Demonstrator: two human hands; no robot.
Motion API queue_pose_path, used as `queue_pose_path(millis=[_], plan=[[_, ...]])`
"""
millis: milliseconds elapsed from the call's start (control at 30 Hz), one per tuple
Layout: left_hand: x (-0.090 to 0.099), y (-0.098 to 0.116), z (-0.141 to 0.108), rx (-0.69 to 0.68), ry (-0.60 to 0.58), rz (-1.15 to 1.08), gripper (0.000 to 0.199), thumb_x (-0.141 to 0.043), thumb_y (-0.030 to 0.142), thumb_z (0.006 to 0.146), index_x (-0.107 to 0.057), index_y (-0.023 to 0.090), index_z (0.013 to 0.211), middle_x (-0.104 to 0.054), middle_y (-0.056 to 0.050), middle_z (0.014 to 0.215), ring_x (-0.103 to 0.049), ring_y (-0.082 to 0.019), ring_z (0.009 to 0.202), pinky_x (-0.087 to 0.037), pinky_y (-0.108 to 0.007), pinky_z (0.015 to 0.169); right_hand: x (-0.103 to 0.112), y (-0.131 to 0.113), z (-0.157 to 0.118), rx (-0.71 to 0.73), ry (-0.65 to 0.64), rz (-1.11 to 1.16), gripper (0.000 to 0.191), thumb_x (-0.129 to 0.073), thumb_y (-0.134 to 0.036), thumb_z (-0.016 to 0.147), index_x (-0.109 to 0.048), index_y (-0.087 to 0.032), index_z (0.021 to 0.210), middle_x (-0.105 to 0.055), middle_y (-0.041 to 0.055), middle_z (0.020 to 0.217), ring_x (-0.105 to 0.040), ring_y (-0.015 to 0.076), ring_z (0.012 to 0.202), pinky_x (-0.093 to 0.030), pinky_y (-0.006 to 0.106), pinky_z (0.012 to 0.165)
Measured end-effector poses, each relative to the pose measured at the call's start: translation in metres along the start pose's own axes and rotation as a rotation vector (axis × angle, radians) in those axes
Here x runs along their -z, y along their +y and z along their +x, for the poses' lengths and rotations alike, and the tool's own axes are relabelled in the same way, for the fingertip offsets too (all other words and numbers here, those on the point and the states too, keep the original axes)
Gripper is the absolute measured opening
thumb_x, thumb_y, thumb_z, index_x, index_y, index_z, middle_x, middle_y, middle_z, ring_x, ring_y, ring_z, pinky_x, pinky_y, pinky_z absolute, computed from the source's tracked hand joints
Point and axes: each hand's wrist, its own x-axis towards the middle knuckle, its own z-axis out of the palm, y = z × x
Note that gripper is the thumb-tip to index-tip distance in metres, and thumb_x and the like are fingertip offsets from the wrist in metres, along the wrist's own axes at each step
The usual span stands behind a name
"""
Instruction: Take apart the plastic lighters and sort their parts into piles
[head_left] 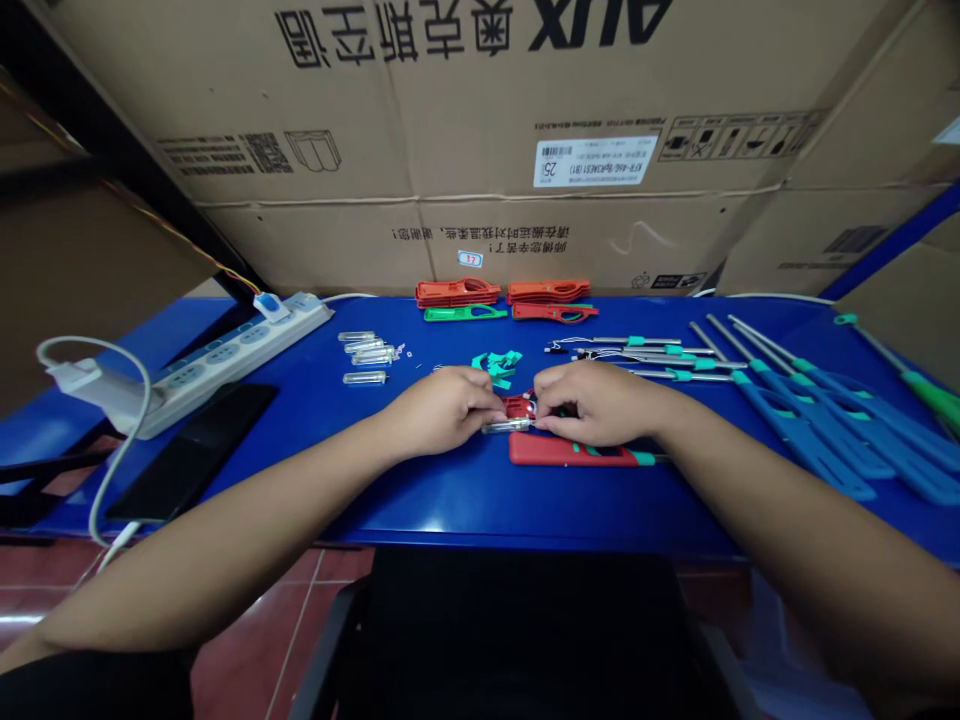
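Observation:
My left hand point(454, 410) is closed, its thumb and fingers pinching the left end of a clear lighter fuel tank point(506, 426). Across from it my right hand point(600, 402) is also closed, fingertips pressed together at the tank's right end; what exactly they pinch is hidden. Between both hands shows part of a red lighter shell point(517, 405), largely covered by fingers. Just in front lies a red long-neck lighter point(551, 450) with green parts, partly beneath my right hand. Small green triggers point(496, 366) are heaped behind my hands.
Several clear tanks point(366, 378) lie at left. Orange shells point(457, 293) and a green shell point(465, 313) sit at the back. Metal tubes with wires point(660, 350) and blue lighters point(817, 430) lie right. A power strip point(225, 350) and black phone point(195, 450) are left.

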Motion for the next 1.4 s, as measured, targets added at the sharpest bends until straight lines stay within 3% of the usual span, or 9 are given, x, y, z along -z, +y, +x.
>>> queue_pose_path(millis=[100, 200, 433, 667, 800, 900, 1133, 1333, 1400], plan=[[0.001, 0.001, 0.001, 0.047, 0.059, -0.014, 0.023, -0.059, 0.032, 0.097, -0.077, 0.017, 0.099, -0.069, -0.005, 0.085, -0.064, -0.015, 0.078, -0.05, -0.028, 0.074, -0.001, 0.002, 0.0, 0.003, 0.0, 0.003, 0.016, -0.059, -0.019, 0.088, -0.074, -0.017, 0.087, -0.067, 0.0039, 0.086, -0.06, 0.0136, 0.074, -0.042, 0.026, 0.067], [-0.001, 0.002, 0.002, 0.042, 0.034, -0.02, 0.026, -0.067, 0.038, 0.092, -0.076, 0.017, 0.105, -0.071, -0.007, 0.093, -0.066, -0.018, 0.086, -0.051, -0.031, 0.08, -0.002, 0.002, 0.002, 0.01, 0.027, 0.02, 0.017, -0.057, -0.02, 0.088, -0.074, -0.018, 0.089, -0.068, 0.005, 0.089, -0.061, 0.0144, 0.075, -0.042, 0.027, 0.068], [-0.002, 0.009, 0.004, 0.045, 0.02, -0.051, 0.011, -0.069, 0.026, 0.084, -0.074, 0.016, 0.084, -0.07, -0.004, 0.08, -0.064, -0.015, 0.073, -0.05, -0.027, 0.07, -0.001, -0.007, 0.002, 0.063, 0.008, 0.082, 0.013, -0.058, -0.016, 0.083, -0.071, -0.018, 0.081, -0.064, 0.003, 0.08, -0.058, 0.0131, 0.07, -0.042, 0.025, 0.065], [0.01, 0.009, -0.003, -0.066, 0.046, 0.016, 0.006, -0.065, 0.021, 0.081, -0.064, 0.018, 0.076, -0.066, -0.002, 0.077, -0.06, -0.015, 0.074, -0.048, -0.029, 0.075, -0.001, -0.007, 0.003, 0.068, -0.009, 0.051, 0.013, -0.058, -0.012, 0.077, -0.067, -0.019, 0.071, -0.06, 0.0008, 0.074, -0.054, 0.0132, 0.066, -0.04, 0.026, 0.062], [0.018, 0.008, -0.005, -0.101, 0.158, 0.047, 0.009, -0.061, 0.018, 0.084, -0.058, 0.019, 0.076, -0.063, -0.002, 0.078, -0.057, -0.015, 0.076, -0.046, -0.028, 0.073, 0.002, -0.007, 0.004, 0.009, 0.024, 0.028, 0.014, -0.063, -0.026, 0.085, -0.075, -0.018, 0.083, -0.067, 0.0035, 0.083, -0.06, 0.0147, 0.073, -0.042, 0.028, 0.067], [0.018, 0.008, -0.005, -0.104, 0.16, 0.021, 0.013, -0.059, 0.02, 0.088, -0.057, 0.019, 0.075, -0.065, -0.001, 0.079, -0.058, -0.014, 0.076, -0.046, -0.027, 0.075, 0.004, -0.007, 0.005, -0.044, 0.041, -0.035, 0.023, -0.065, -0.038, 0.087, -0.077, -0.019, 0.093, -0.069, 0.0049, 0.09, -0.062, 0.0167, 0.077, -0.043, 0.029, 0.069], [0.019, -0.007, -0.004, 0.184, 0.206, 0.064, 0.026, -0.061, 0.035, 0.09, -0.064, 0.017, 0.072, -0.064, 0.0, 0.067, -0.056, -0.012, 0.06, -0.039, -0.023, 0.058, 0.006, -0.003, 0.002, -0.082, 0.114, -0.079, 0.021, -0.058, -0.03, 0.093, -0.075, -0.018, 0.093, -0.07, 0.006, 0.089, -0.061, 0.017, 0.077, -0.042, 0.029, 0.07], [0.003, 0.0, 0.001, 0.313, 0.057, 0.051, 0.037, -0.071, 0.053, 0.082, -0.072, 0.018, 0.07, -0.069, -0.002, 0.067, -0.059, -0.013, 0.061, -0.039, -0.024, 0.057, -0.001, -0.007, 0.007, -0.15, 0.13, -0.108, 0.023, -0.055, -0.028, 0.093, -0.076, -0.018, 0.095, -0.07, 0.0059, 0.091, -0.061, 0.017, 0.078, -0.04, 0.029, 0.069], [-0.003, 0.004, 0.002, 0.362, 0.021, 0.049, 0.033, -0.074, 0.051, 0.079, -0.073, 0.019, 0.07, -0.07, -0.002, 0.069, -0.06, -0.014, 0.062, -0.039, -0.025, 0.056, -0.004, -0.007, 0.008, -0.161, 0.119, -0.112, 0.023, -0.055, -0.028, 0.093, -0.076, -0.019, 0.095, -0.07, 0.0056, 0.091, -0.061, 0.017, 0.078, -0.039, 0.029, 0.068]])
